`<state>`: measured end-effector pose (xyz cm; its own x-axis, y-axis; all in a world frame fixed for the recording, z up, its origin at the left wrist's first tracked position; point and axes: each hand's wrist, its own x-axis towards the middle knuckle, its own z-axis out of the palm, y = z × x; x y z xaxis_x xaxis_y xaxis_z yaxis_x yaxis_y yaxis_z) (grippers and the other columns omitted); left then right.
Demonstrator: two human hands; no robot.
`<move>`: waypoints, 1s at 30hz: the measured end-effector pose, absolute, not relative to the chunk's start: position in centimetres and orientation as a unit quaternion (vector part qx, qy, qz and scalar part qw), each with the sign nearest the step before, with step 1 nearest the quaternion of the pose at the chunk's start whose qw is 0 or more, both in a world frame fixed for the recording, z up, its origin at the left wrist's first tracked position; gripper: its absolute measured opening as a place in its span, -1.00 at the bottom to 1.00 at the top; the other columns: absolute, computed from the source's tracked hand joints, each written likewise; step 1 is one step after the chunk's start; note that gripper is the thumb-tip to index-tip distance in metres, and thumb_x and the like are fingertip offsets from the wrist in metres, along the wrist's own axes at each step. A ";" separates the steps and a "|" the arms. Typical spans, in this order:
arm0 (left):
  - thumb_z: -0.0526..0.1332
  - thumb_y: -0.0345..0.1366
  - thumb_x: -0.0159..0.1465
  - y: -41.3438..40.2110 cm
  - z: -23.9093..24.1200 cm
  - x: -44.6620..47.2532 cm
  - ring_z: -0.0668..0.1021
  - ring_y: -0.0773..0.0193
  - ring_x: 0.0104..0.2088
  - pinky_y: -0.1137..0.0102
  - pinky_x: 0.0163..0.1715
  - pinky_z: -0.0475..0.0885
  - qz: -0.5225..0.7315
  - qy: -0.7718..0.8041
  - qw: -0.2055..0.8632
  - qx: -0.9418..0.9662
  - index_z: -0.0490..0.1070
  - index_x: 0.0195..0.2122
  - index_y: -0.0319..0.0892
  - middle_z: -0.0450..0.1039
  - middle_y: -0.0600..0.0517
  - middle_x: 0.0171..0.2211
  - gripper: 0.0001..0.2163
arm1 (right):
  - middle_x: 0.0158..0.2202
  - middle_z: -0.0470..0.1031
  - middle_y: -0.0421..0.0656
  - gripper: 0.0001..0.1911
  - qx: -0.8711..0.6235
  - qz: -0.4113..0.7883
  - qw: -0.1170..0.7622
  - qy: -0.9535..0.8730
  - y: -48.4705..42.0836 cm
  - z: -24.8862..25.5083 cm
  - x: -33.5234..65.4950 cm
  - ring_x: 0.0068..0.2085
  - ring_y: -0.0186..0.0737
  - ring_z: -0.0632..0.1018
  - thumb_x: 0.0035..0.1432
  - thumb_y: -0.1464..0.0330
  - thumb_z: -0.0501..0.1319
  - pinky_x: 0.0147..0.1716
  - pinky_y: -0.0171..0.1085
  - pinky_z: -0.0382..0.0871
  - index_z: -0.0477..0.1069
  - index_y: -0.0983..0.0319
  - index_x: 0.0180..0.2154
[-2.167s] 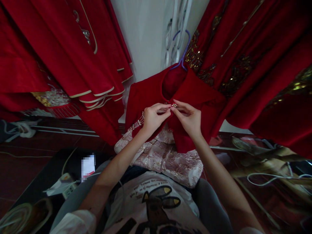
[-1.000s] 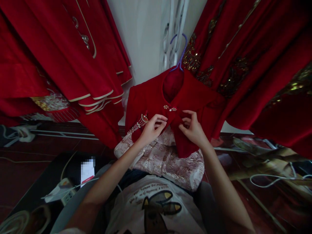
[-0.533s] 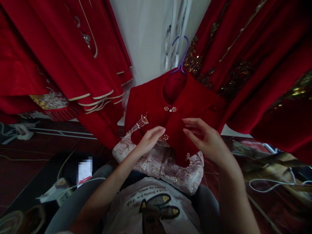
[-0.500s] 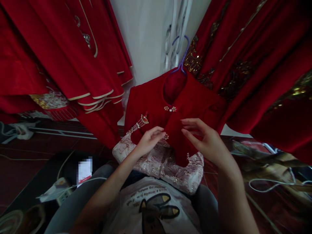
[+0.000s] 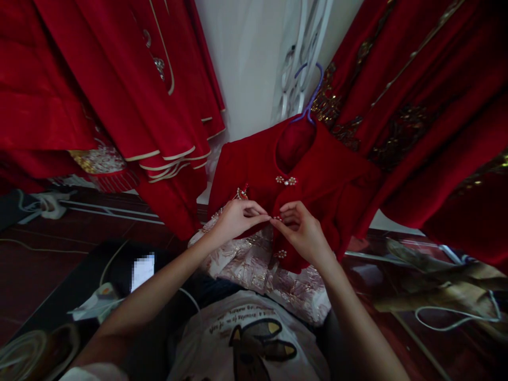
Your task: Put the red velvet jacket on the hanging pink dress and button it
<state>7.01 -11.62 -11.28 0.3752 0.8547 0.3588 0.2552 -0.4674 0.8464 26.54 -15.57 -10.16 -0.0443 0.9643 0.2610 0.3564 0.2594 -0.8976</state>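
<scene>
Red jacket on purple hanger, left hand and right hand both pinching its middle pearl clasp, pink brocade cloth underneath

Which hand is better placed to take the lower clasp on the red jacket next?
Probably right. Both pinch the middle clasp, but the right hand sits just above the lower clasp; the left hand is farther off.

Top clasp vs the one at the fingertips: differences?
The top clasp sits untouched below the neckline; the middle clasp, lower, is pinched between left hand and right hand. The top clasp shows both halves joined; the middle clasp is mostly hidden. Both are pearly, on the red jacket.
</scene>
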 end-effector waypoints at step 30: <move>0.40 -0.18 0.09 -6.6 -12.7 5.0 0.66 0.21 -0.26 0.28 -0.15 0.59 0.554 0.369 0.417 0.619 0.56 -0.13 -0.26 0.63 -0.13 -0.22 -0.65 | -0.12 0.58 -0.10 -0.77 -0.419 0.276 0.507 -0.701 -8.2 -10.4 22.2 -0.22 -0.28 0.61 0.21 0.36 0.18 -0.28 -0.32 0.55 0.52 0.20 -0.11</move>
<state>5.04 -6.60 -12.67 0.1130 0.9189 0.3780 -0.0057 -0.3798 0.9251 22.20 -8.24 -10.37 -0.1342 0.8667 0.4804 0.3072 0.4973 -0.8114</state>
